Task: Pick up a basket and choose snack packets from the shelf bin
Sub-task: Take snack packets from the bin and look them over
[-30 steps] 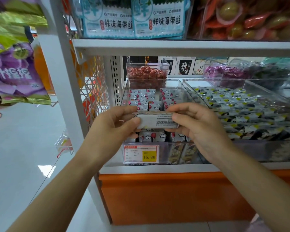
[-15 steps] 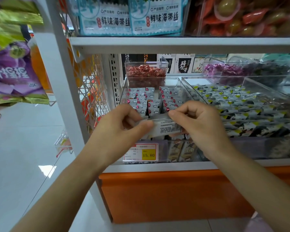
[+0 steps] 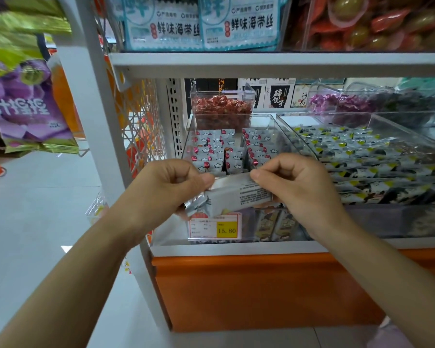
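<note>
A small white snack packet [image 3: 234, 197] with fine black print is held in front of the shelf. My left hand [image 3: 166, 189] pinches its left end, and my right hand [image 3: 294, 187] pinches its upper right edge. The packet is tilted, left end lower. Behind it a clear shelf bin [image 3: 269, 126] holds several white packets with red marks [image 3: 211, 151]. A yellow price tag [image 3: 215, 227] reading 15.80 is on the bin's front. No basket is in view.
A second clear bin [image 3: 412, 136] of black, white and yellow packets sits to the right. A small clear box of red sweets [image 3: 221, 109] stands behind. The white shelf board [image 3: 261, 64] lies above, an orange base panel [image 3: 249, 292] below, and hanging purple bags [image 3: 28, 101] at left.
Both hands have lowered slightly and turned the packet, so its left end now tips down and its printed back faces me. Grip on it is kept.
</note>
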Demonstrator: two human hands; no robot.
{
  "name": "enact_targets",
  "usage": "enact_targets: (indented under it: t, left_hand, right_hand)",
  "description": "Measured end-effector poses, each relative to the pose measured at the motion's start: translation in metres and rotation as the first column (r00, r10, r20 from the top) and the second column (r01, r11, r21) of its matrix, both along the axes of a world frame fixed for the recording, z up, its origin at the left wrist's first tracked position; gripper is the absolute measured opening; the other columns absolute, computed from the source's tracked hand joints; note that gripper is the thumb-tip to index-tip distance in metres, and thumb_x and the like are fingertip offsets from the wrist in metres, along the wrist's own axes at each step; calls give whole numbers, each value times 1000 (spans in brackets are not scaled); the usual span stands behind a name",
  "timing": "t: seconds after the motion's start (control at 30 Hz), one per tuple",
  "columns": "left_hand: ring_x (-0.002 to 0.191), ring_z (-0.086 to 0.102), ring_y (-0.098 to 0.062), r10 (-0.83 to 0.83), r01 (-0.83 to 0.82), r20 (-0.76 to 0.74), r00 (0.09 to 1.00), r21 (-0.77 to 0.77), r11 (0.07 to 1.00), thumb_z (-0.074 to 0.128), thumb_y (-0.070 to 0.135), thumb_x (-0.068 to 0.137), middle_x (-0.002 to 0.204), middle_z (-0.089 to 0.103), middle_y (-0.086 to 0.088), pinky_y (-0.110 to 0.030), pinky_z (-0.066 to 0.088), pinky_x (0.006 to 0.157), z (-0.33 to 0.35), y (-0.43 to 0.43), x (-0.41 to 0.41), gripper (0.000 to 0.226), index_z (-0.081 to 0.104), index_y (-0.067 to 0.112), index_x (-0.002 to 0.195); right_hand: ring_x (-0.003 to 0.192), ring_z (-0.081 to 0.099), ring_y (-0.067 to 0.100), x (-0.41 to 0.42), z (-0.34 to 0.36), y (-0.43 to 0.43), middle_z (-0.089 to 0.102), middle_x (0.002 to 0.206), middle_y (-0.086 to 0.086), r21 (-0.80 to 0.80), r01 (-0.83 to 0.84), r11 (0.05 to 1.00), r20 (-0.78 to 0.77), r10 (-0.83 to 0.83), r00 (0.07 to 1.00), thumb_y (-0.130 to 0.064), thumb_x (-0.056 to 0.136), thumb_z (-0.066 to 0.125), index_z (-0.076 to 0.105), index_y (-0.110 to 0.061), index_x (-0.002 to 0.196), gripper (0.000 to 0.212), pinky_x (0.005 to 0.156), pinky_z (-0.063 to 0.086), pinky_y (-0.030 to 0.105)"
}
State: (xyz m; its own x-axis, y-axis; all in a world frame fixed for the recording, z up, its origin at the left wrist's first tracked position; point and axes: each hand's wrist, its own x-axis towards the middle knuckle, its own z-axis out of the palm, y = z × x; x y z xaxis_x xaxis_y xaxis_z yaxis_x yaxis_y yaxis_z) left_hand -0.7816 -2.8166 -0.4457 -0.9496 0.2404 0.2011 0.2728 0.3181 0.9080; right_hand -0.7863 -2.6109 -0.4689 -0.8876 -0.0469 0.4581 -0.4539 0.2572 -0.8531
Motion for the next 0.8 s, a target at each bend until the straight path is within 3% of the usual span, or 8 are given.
enact_targets:
  t: [0.1, 0.17, 0.23, 0.33, 0.47, 0.63, 0.73, 0.8]
  left_hand:
    - [64, 65, -15, -16, 16, -13, 1000, 2, 1000, 63, 47, 63, 76, 68, -6, -21, 54, 55, -1, 1, 0, 40, 66, 13, 83]
    - [81, 67, -19, -21, 20, -23, 1000, -56, 998, 68, 49, 56, 91, 69, -4, -32, 58, 69, -1, 2, 1, 46, 64, 22, 94]
    - [89, 66, -19, -11, 7, -54, 998, -86, 996, 69, 43, 60, 94, 69, 0, -36, 56, 77, -1, 2, 2, 43, 63, 24, 98]
    - [88, 66, -13, 0, -4, -71, 997, -51, 999, 67, 29, 72, 94, 71, 4, -26, 57, 73, 1, 1, 1, 33, 63, 22, 104]
    - [90, 66, -10, 14, -17, -65, 998, -41, 999, 62, 17, 83, 99, 70, 3, -28, 57, 77, 1, 2, 0, 25, 63, 23, 107]
    - [89, 66, -9, 5, -8, -76, 997, -38, 999, 58, 15, 87, 101, 70, 3, -25, 57, 74, -1, 3, 0, 22, 63, 26, 106]
    - [85, 68, -8, 18, -21, -96, 995, -24, 999, 55, 16, 89, 96, 72, 5, -22, 57, 72, -3, 5, -1, 21, 65, 24, 106]
    - [81, 70, -7, 46, -41, -81, 996, 53, 998, 53, 14, 91, 90, 74, 5, -18, 56, 66, -6, 9, -1, 20, 66, 20, 104]
  right_hand:
    - [70, 64, 4, -1, -2, -1, 68, 74, -9, 11, 103, 995, -40, -103, 994, -22, 84, 66, 68, -21, 72, 11, 70, 52, 29]
    - [70, 66, 8, -2, -1, 1, 69, 73, -7, -33, 106, 994, -20, -107, 994, -22, 84, 66, 68, -23, 70, 14, 67, 54, 33]
    - [73, 69, 18, -4, 4, 6, 71, 74, -1, -59, 35, 998, 53, -32, 998, -17, 84, 66, 71, -19, 70, 15, 63, 57, 34]
    - [71, 70, 20, -7, 11, 15, 72, 75, 1, -62, -124, 990, 161, 132, 978, -9, 84, 63, 72, -15, 72, 16, 53, 57, 25]
    - [67, 70, 16, -10, 16, 21, 72, 74, -7, -12, -194, 981, 159, 193, 968, -6, 83, 61, 70, -15, 73, 16, 50, 55, 21]
    - [69, 71, 29, -13, 15, 26, 73, 80, -2, -3, -183, 983, 163, 181, 970, -24, 71, 65, 72, -19, 73, 9, 59, 58, 43]
    - [68, 70, 26, -12, 12, 21, 72, 77, 6, -76, -160, 984, 144, 169, 975, -9, 82, 62, 71, -13, 73, 12, 49, 56, 25]
    - [64, 70, 21, -10, 8, 14, 72, 75, 9, -150, -76, 986, 144, 98, 985, -10, 87, 58, 70, -10, 76, 17, 50, 57, 25]
